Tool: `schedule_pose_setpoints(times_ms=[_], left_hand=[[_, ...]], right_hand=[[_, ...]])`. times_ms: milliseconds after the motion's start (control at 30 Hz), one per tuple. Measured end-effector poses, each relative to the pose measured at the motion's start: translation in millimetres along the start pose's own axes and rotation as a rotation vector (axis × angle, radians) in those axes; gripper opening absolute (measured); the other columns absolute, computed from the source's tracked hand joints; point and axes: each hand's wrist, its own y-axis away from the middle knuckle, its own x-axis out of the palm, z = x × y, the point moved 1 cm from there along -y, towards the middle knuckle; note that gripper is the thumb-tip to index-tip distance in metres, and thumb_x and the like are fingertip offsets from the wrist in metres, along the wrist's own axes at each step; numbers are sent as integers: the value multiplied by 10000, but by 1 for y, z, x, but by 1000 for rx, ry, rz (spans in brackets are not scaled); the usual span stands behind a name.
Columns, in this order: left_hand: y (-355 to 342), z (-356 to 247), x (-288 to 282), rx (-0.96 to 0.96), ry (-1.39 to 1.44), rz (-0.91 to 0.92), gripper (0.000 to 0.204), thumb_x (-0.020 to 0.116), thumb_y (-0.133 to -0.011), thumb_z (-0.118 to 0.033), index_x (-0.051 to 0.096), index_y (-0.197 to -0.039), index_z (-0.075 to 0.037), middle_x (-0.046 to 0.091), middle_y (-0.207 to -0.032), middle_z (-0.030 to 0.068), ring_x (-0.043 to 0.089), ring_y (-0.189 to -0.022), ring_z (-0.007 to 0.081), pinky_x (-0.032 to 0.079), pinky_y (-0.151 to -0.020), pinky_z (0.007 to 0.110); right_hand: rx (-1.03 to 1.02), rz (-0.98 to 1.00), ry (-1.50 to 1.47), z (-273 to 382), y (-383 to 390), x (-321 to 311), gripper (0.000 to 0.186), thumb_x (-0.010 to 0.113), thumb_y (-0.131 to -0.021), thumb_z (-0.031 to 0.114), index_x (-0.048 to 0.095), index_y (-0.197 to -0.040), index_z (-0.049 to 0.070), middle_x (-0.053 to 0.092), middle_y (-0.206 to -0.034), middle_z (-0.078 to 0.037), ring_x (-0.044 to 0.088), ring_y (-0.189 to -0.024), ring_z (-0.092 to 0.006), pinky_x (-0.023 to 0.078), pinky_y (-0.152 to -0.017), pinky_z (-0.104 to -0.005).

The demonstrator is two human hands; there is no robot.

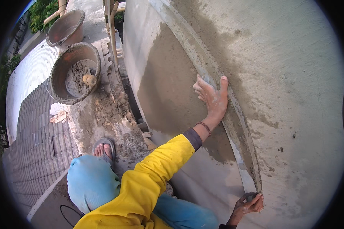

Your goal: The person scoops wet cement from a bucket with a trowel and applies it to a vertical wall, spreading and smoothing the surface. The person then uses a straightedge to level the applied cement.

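A long straightedge [244, 143], grey and smeared with mortar, lies against the plastered wall [294, 114]. Its top runs out of the picture. My left hand [215, 98], dusted with mortar, is closed around the bar about midway, thumb on the right side and fingers on the left. At the bar's lower end my right hand [251, 204] grips it between thumb and fingers; part of that hand is in shadow. Left of the bar, a dark patch of wet mortar [164, 80] covers the wall, and more wet mortar is smeared along its right edge.
A bucket [57, 91] at left holds mortar and a tool with a rounded wooden handle [89, 79]. Behind it stands a second bucket [70, 28]. Mortar spills litter the ledge [103, 114] near my sandalled foot [104, 149]. Beyond it slopes a tiled roof [34, 149]. Bamboo poles [111, 34] rise beside the wall.
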Motion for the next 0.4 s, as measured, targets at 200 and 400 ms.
schedule_pose_setpoints(times_ms=[200,400], left_hand=[[42,-69,30,146,92,164,1093,658,-923,-487,-2,-1554,114,238,-1413,295,282,-1346,496,224,-1106,669],[47,-103,35,231,55,82,1113,701,-887,-443,8,-1526,147,253,-1360,269,284,-1344,462,178,-1118,697]], right_hand=[[206,-11,-21,-14,3,-17,736,789,-820,50,456,-1471,-28,482,-1328,-206,488,-1204,-371,439,-972,-509],[256,58,-49,-8,28,-5,792,811,-827,118,406,-1489,-36,496,-1271,-214,510,-1157,-354,448,-943,-506]])
